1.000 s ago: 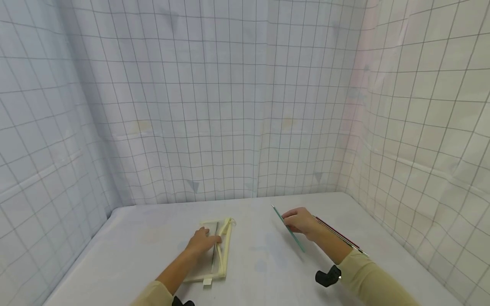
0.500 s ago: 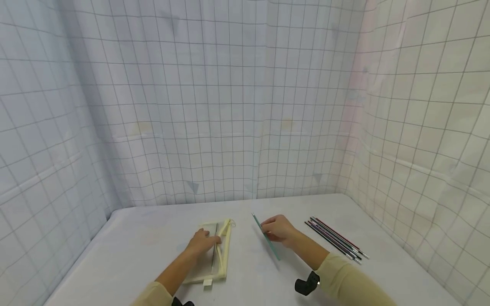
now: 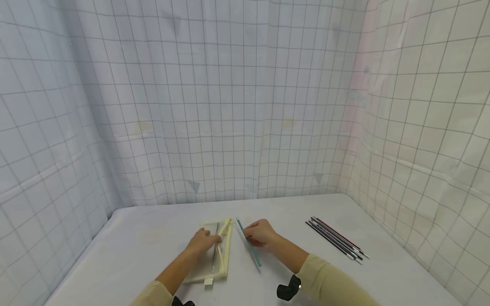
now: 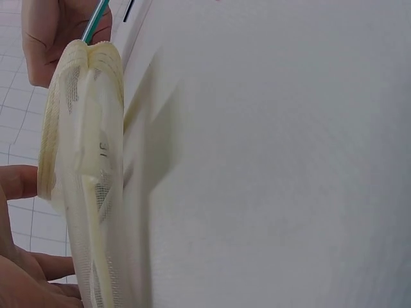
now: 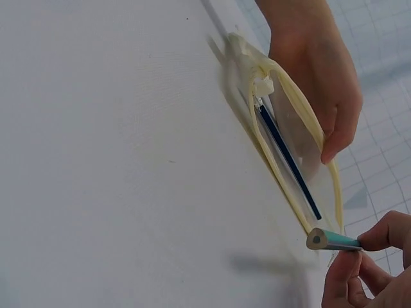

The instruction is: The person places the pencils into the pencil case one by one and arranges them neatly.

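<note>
A flat, see-through mesh zip pouch [image 3: 228,250] with pale yellow edging lies left of centre on the table. My left hand [image 3: 202,241] grips its upper layer, the thumb at the zip edge and the fingers over the top. The mouth [image 5: 329,173] gapes in the right wrist view, where a dark blue pencil [image 5: 289,160] lies inside. My right hand [image 3: 261,234] pinches a teal pencil [image 3: 252,250], tilted, just right of the pouch. In the right wrist view, the flat end of the teal pencil [image 5: 318,239] is close to the mouth; contact cannot be told.
Several dark and red pencils [image 3: 337,240] lie in a slanting bundle on the right of the white-covered table [image 3: 153,229]. Grid-patterned curtains [image 3: 245,127] enclose the back and both sides. A small white tag [image 3: 208,281] sticks out from the pouch's near edge.
My right hand has carried the teal pencil leftward from beside the pencil bundle to the pouch's right edge. My left hand has stayed in place on the pouch.
</note>
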`<state>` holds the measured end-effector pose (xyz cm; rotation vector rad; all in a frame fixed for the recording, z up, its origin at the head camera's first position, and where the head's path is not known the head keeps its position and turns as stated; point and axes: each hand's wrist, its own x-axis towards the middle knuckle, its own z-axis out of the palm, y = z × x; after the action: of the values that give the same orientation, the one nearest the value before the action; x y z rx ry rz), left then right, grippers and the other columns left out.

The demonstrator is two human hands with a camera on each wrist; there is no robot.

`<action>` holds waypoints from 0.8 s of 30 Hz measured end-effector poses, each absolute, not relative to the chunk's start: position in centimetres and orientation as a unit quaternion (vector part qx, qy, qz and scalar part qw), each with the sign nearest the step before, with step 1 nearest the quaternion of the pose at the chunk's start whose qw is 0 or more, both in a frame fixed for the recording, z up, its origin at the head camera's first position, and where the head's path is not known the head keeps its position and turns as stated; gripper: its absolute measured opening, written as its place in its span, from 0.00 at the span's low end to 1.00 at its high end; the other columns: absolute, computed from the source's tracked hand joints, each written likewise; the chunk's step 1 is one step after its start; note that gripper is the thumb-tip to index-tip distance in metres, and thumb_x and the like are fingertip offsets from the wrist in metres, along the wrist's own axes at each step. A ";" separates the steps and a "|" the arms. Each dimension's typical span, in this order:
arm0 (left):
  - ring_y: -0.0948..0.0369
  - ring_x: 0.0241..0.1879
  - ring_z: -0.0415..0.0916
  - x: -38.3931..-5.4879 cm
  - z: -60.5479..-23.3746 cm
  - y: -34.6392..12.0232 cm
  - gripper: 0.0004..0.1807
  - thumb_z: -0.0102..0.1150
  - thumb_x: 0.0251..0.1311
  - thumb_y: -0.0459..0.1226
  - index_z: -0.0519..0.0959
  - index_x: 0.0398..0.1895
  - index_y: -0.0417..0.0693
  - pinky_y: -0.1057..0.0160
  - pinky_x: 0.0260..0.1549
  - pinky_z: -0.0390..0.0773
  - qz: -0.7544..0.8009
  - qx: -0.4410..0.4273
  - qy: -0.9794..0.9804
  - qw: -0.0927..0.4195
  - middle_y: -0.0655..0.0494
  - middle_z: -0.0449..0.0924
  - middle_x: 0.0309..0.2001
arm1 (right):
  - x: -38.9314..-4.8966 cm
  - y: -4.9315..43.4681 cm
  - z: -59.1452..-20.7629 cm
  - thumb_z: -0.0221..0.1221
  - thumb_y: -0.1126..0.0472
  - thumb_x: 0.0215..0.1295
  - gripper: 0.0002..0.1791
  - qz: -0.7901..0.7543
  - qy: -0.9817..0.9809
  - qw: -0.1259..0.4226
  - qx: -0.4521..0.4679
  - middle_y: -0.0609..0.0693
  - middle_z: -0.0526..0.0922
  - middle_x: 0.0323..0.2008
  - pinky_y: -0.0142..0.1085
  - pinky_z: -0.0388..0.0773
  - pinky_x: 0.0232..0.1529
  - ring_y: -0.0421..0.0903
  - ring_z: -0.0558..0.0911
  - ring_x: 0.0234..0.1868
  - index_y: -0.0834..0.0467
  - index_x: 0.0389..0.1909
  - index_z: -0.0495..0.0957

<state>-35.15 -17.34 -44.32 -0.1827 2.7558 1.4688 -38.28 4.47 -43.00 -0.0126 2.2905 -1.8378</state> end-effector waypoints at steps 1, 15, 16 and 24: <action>0.28 0.74 0.48 -35.2 -44.4 -17.3 0.44 0.62 0.56 0.43 0.64 0.69 0.20 0.34 0.71 0.53 0.469 -0.058 0.881 0.007 0.23 0.49 0.76 | -38.2 4.3 -43.0 0.64 0.72 0.55 0.12 -0.620 0.778 0.102 -0.003 0.55 0.82 0.38 0.31 0.82 0.33 0.43 0.80 0.30 0.66 0.42 0.84; 0.28 0.74 0.46 -34.7 -44.0 -17.4 0.43 0.60 0.59 0.43 0.62 0.70 0.20 0.33 0.70 0.52 0.479 -0.056 0.876 0.019 0.24 0.47 0.77 | -38.6 2.9 -43.8 0.69 0.69 0.61 0.03 -0.560 0.824 0.090 -0.009 0.52 0.82 0.29 0.30 0.81 0.28 0.41 0.79 0.25 0.64 0.34 0.85; 0.28 0.74 0.46 -34.7 -44.0 -17.4 0.43 0.60 0.59 0.43 0.62 0.70 0.20 0.33 0.70 0.52 0.481 -0.056 0.875 0.020 0.24 0.46 0.77 | -38.7 2.8 -43.9 0.69 0.69 0.60 0.03 -0.558 0.825 0.091 -0.008 0.52 0.82 0.29 0.30 0.80 0.27 0.41 0.79 0.24 0.64 0.34 0.86; 0.28 0.74 0.46 -34.8 -44.0 -17.4 0.43 0.60 0.59 0.44 0.62 0.70 0.19 0.34 0.70 0.53 0.475 -0.058 0.878 0.021 0.24 0.46 0.77 | -38.9 1.2 -43.7 0.70 0.70 0.57 0.03 -0.537 0.838 0.092 -0.015 0.51 0.81 0.27 0.29 0.79 0.24 0.40 0.77 0.22 0.61 0.30 0.85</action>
<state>-34.82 -17.37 -44.02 -0.1784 2.7226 1.4719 -38.88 1.16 -43.72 -0.0435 2.4897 -1.5961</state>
